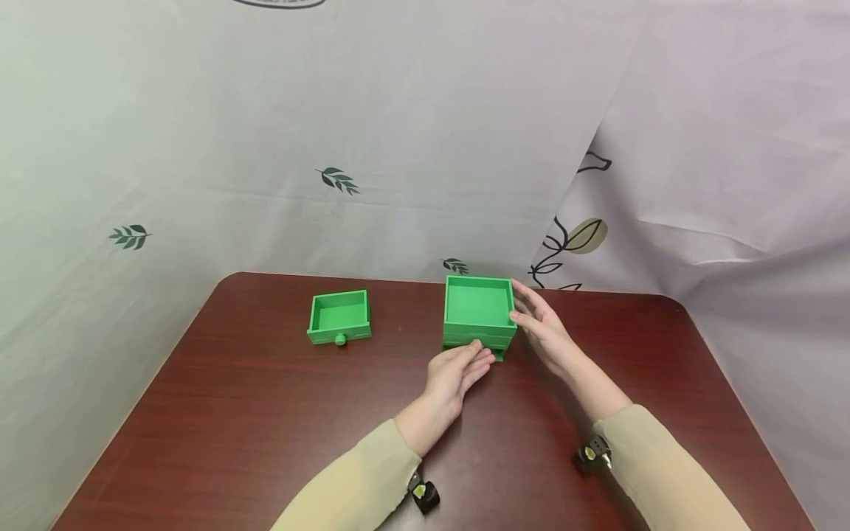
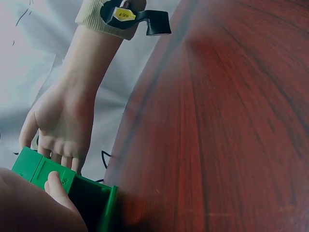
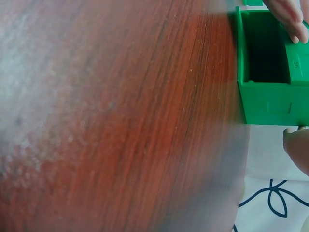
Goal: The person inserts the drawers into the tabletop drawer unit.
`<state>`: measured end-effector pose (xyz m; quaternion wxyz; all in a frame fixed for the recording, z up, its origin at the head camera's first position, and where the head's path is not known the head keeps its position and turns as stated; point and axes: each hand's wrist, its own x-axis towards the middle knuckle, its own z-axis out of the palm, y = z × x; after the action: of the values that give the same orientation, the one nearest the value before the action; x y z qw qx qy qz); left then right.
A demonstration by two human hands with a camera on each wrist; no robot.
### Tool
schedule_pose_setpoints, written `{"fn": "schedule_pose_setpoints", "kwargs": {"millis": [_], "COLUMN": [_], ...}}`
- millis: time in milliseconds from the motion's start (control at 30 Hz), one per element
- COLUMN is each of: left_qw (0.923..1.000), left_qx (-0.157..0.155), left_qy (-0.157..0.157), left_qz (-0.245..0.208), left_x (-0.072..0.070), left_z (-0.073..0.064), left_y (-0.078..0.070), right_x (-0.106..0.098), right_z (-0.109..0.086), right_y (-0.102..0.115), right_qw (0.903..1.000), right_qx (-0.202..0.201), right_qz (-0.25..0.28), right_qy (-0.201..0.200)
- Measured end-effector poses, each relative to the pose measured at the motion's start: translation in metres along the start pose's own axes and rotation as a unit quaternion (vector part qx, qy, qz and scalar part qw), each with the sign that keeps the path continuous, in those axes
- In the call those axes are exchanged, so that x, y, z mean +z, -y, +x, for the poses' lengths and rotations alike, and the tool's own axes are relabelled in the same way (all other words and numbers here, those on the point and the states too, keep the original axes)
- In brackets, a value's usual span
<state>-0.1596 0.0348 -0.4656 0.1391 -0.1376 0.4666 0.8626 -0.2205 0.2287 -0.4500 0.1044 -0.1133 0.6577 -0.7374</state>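
A small green drawer cabinet (image 1: 479,304) stands toward the back of the table, its top a shallow rimmed tray. Its lower front is an open, dark slot (image 3: 265,46). My left hand (image 1: 458,372) is at the front, thumb touching the front panel (image 2: 48,169) and the other fingers extended below; whether a knob lies under them is hidden. Against the cabinet's right side, my right hand (image 1: 541,328) holds it, thumb at the front right corner and fingers along the side wall. A separate green drawer (image 1: 340,313) with a round knob rests to the left, open side up.
The dark red-brown wooden table (image 1: 265,413) has rounded back corners. Behind and beside it hangs a pale cloth (image 1: 398,133) printed with leaves. Each sleeve cuff carries a small black wrist device (image 1: 425,495).
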Motion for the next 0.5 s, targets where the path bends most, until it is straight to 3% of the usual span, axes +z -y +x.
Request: {"fn": "schedule_pose_setpoints", "kwargs": {"millis": [500], "left_qw": [0.9999], "left_qx": [-0.011], "left_qy": [0.001], "left_qz": [-0.01], "left_x": [0.0004], "left_z": [-0.003], "left_y": [-0.0014], "right_x": [-0.0005], "right_z": [-0.0002], "right_y": [-0.0007], "right_qw": [1.0], "right_qx": [0.002], "right_qz": [0.0], "right_qy": [-0.002]}}
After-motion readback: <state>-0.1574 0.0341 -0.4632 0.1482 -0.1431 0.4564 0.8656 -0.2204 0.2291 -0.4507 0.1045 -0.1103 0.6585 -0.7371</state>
